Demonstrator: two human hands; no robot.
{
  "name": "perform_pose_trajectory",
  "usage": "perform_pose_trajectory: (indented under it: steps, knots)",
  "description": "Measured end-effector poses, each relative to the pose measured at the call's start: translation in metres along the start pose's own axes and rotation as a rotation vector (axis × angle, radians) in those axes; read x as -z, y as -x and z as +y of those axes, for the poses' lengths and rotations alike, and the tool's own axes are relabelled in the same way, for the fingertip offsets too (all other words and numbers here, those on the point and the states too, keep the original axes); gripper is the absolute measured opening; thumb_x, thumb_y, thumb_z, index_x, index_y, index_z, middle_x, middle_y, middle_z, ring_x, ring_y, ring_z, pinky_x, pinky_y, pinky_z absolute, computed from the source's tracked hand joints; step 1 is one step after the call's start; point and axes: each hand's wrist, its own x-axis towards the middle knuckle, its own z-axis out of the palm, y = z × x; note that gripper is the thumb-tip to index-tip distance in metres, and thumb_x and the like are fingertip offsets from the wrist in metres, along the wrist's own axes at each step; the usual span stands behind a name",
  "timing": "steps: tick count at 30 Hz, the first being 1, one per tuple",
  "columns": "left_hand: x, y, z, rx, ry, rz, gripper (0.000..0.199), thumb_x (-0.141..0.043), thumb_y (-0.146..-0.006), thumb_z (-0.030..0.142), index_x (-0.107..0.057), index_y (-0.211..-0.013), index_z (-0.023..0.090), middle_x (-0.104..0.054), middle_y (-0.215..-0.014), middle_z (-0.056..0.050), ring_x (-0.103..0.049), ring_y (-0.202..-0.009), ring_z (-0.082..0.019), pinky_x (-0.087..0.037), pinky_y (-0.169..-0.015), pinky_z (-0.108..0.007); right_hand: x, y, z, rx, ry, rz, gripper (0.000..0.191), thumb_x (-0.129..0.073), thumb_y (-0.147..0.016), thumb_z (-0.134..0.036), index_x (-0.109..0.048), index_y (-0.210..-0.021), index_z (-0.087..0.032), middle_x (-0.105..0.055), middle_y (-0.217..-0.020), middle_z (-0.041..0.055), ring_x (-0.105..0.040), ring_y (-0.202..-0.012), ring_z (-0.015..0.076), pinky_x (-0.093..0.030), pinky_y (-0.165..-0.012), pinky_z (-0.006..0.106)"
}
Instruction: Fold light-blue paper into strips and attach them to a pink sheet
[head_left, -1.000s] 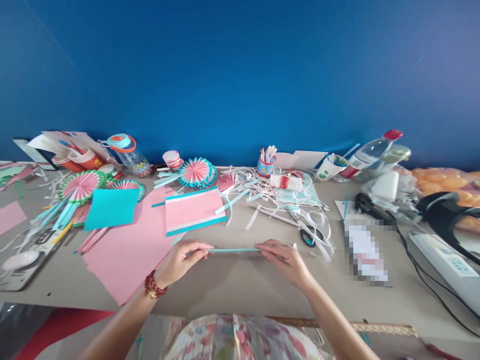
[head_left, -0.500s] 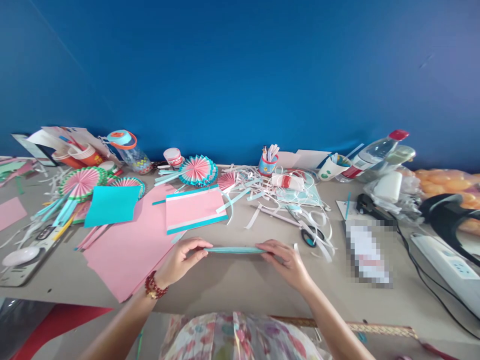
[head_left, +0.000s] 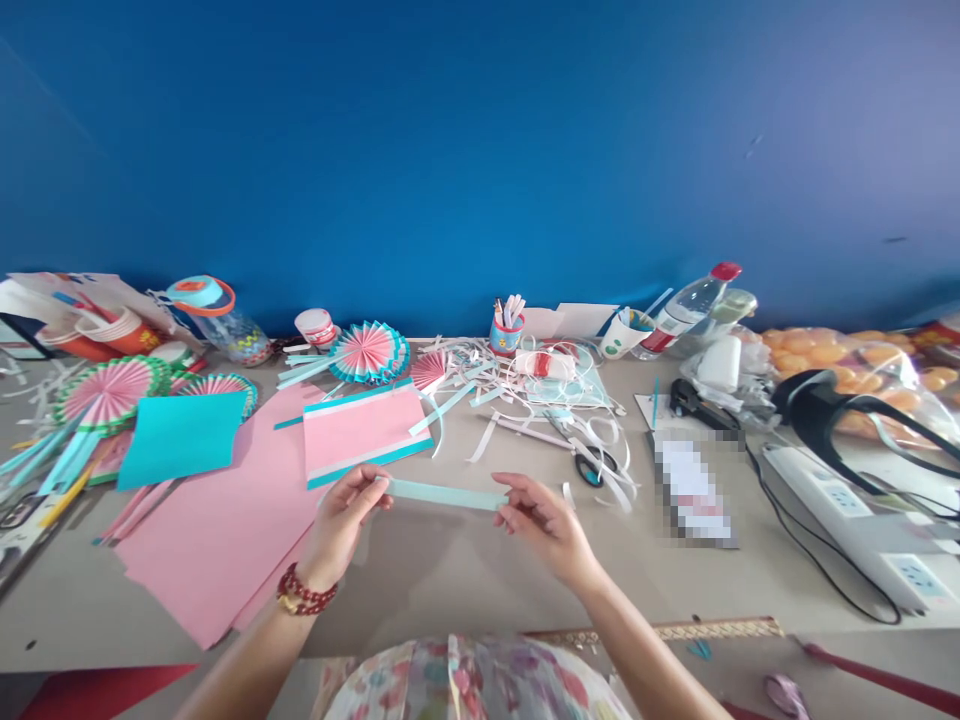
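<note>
Pale-blue strip (head_left: pixel 446 494) | axis left-right (right end lower) | left hand (head_left: pixel 343 525), right hand (head_left: pixel 551 528) pinching ends

Paper strip (head_left: pixel 446 494) spans left hand (head_left: pixel 345 510) to right hand (head_left: pixel 546 525) over the table (head_left: pixel 450 600). Large sheet (head_left: pixel 217 560) lies left, small sheet (head_left: pixel 180 440) overlapping its back-left part; card (head_left: pixel 367 425) behind strip, rosette (head_left: pixel 367 352) behind card. Scissors (head_left: pixel 579 466) back-right, power strip (head_left: pixel 814 490) far right; pen cup (head_left: pixel 507 337) by the wall (head_left: pixel 450 150).

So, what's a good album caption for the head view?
A pale blue strip spans from left fingers to right fingers, with pink sheets and pleated rosettes nearby.
</note>
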Motion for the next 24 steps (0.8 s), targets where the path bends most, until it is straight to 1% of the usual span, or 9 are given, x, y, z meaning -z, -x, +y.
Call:
perform_pose_trajectory:
  steps: [4,6,9,13,17,21,24]
  knots:
    - [-0.009,0.004,-0.002,0.003,0.120,-0.038,0.030,-0.075,-0.076,0.041,-0.064,-0.094,0.020,-0.060,-0.074,0.002,-0.057,-0.067,-0.012,-0.050,-0.069,-0.025,-0.003,0.000,-0.001,-0.002,0.010,0.012,0.034,-0.057,-0.091,-0.039,-0.062,-0.119,-0.021,-0.063,-0.076,0.0021,-0.064,-0.069,0.0161,-0.052,-0.064,0.027]
    - [-0.015,0.007,-0.001,-0.019,0.141,-0.050,0.031,-0.074,-0.076,0.041,-0.064,-0.097,0.019,-0.060,-0.074,0.001,-0.057,-0.067,-0.012,-0.050,-0.069,-0.027,-0.004,-0.001,0.002,-0.018,0.000,-0.003,0.034,-0.056,-0.091,-0.041,-0.063,-0.117,-0.020,-0.066,-0.076,0.0037,-0.061,-0.066,0.0158,-0.051,-0.063,0.027]
    - [-0.024,0.010,0.002,-0.066,0.142,-0.077,0.039,-0.072,-0.078,0.042,-0.065,-0.107,0.017,-0.060,-0.074,-0.001,-0.057,-0.066,-0.014,-0.051,-0.069,-0.030,-0.005,-0.003,0.009,-0.063,-0.044,-0.031,0.035,-0.058,-0.090,-0.045,-0.066,-0.113,-0.020,-0.069,-0.076,0.0045,-0.060,-0.065,0.0161,-0.050,-0.064,0.028]
    - [-0.029,0.011,0.003,-0.098,0.213,-0.062,0.033,-0.074,-0.078,0.040,-0.068,-0.102,0.017,-0.063,-0.084,-0.004,-0.057,-0.066,-0.013,-0.051,-0.068,-0.031,-0.010,-0.004,0.013,-0.133,-0.144,-0.080,0.037,-0.060,-0.088,-0.049,-0.068,-0.110,-0.021,-0.069,-0.075,0.0041,-0.059,-0.065,0.0172,-0.050,-0.066,0.029]
    - [-0.029,0.013,0.001,-0.120,0.236,-0.044,0.026,-0.074,-0.080,0.037,-0.067,-0.096,0.018,-0.064,-0.087,-0.003,-0.057,-0.066,-0.012,-0.050,-0.066,-0.029,-0.015,-0.002,0.010,-0.192,-0.211,-0.122,0.038,-0.060,-0.088,-0.051,-0.068,-0.110,-0.021,-0.069,-0.076,0.0041,-0.058,-0.065,0.0169,-0.049,-0.067,0.029]
    - [-0.030,0.013,-0.002,-0.148,0.193,-0.009,0.022,-0.073,-0.082,0.036,-0.064,-0.090,0.018,-0.062,-0.082,-0.001,-0.056,-0.066,-0.011,-0.049,-0.066,-0.027,-0.018,0.000,0.008,-0.172,-0.145,-0.144,0.042,-0.057,-0.089,-0.052,-0.065,-0.116,-0.020,-0.069,-0.080,0.0046,-0.059,-0.069,0.0172,-0.049,-0.069,0.029]
    - [-0.030,0.014,-0.003,-0.142,0.184,0.029,0.023,-0.071,-0.084,0.037,-0.061,-0.091,0.018,-0.060,-0.079,0.000,-0.056,-0.065,-0.011,-0.049,-0.067,-0.026,-0.018,0.002,0.007,-0.134,0.034,-0.156,0.046,-0.059,-0.086,-0.053,-0.065,-0.117,-0.020,-0.068,-0.079,0.0044,-0.059,-0.070,0.0189,-0.049,-0.066,0.029]
